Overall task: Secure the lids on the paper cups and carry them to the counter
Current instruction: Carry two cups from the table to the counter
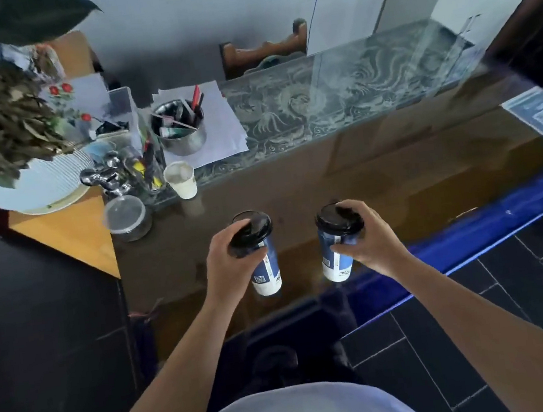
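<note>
Two blue-and-white paper cups with black lids hang side by side over the near part of a glossy brown counter (pixel 379 171). My left hand (pixel 227 263) grips the left cup (pixel 268 272) around its upper wall, with the thumb on its black lid (pixel 254 227). My right hand (pixel 374 237) wraps the right cup (pixel 334 259) from the right side, fingers curled over its black lid (pixel 336 219). Both cups are upright, and their bottoms are just above or at the counter top; I cannot tell which.
A small white paper cup (pixel 181 179), a lidded clear tub (pixel 125 218), a metal pot of pens (pixel 180 128), papers and a potted plant in a white pot (pixel 22 183) crowd the counter's far left. A blue edge (pixel 474 234) borders the counter at right; dark tiled floor lies below.
</note>
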`<state>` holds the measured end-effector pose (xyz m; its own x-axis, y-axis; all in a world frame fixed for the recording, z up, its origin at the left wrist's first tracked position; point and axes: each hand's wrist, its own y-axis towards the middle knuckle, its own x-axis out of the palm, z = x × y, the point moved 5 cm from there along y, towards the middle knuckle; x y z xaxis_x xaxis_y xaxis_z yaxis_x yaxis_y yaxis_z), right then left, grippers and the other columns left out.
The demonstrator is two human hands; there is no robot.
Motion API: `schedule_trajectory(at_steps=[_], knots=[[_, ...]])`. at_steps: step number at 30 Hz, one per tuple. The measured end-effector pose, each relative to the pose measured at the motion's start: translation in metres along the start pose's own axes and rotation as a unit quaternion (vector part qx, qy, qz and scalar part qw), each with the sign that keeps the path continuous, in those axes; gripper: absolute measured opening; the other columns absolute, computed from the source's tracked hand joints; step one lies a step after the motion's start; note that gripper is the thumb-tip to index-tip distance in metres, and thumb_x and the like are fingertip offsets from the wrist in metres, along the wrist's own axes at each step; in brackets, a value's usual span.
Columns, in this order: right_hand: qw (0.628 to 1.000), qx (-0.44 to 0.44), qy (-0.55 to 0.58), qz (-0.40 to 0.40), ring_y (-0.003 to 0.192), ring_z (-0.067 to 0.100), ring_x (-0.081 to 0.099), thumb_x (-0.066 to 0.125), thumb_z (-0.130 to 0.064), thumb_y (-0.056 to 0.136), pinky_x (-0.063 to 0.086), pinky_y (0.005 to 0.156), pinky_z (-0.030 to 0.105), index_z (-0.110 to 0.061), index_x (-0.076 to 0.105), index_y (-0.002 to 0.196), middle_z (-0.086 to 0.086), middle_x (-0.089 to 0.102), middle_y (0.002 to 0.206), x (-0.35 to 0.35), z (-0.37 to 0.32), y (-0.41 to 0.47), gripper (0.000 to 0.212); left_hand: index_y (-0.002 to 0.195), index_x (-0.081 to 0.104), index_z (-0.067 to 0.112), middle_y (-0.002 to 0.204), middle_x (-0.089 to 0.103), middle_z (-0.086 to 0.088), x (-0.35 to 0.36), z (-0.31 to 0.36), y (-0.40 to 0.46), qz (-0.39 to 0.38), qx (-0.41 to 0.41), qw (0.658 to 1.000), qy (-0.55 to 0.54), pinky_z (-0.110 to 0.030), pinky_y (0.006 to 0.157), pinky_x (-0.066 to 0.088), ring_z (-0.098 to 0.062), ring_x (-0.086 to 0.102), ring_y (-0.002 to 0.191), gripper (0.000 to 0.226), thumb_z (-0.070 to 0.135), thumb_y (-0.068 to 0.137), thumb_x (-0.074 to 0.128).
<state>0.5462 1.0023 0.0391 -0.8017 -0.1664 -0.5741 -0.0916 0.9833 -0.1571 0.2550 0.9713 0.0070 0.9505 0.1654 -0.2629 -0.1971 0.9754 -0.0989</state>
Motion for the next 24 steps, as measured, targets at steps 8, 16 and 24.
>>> schedule_trajectory(at_steps=[8,16,24], knots=[[0.994,-0.045,-0.035,-0.090,0.121,0.015,0.045,0.085,-0.001,0.074,0.044,0.104,0.031,-0.029,0.048,0.139,-0.002,0.041,0.135,-0.010,0.013,0.081,0.080,0.121,0.065,0.042,0.125,0.061,0.010,0.040,0.014,0.042,0.055,0.003,0.997,0.057,-0.049,0.099,0.056,-0.017,0.063,0.117,0.058,0.019,0.072,0.085],[0.981,-0.097,-0.037,-0.161,0.128,0.014,0.042,0.087,-0.008,0.076,0.043,0.114,0.032,-0.035,0.041,0.144,-0.007,0.036,0.141,-0.007,0.018,0.149,0.087,0.125,0.065,0.040,0.135,0.056,0.000,0.073,0.011,0.085,0.078,0.024,0.993,0.085,-0.050,0.108,0.053,-0.023,0.060,0.129,0.066,0.009,0.073,0.091],[0.968,-0.159,-0.046,-0.189,0.132,0.009,0.045,0.088,-0.020,0.076,0.046,0.114,0.037,-0.041,0.040,0.150,-0.013,0.039,0.144,-0.001,0.016,0.195,0.090,0.125,0.070,0.022,0.137,0.057,-0.007,0.083,0.007,0.120,0.111,0.035,0.990,0.080,-0.050,0.107,0.053,-0.026,0.060,0.130,0.059,0.005,0.072,0.091]])
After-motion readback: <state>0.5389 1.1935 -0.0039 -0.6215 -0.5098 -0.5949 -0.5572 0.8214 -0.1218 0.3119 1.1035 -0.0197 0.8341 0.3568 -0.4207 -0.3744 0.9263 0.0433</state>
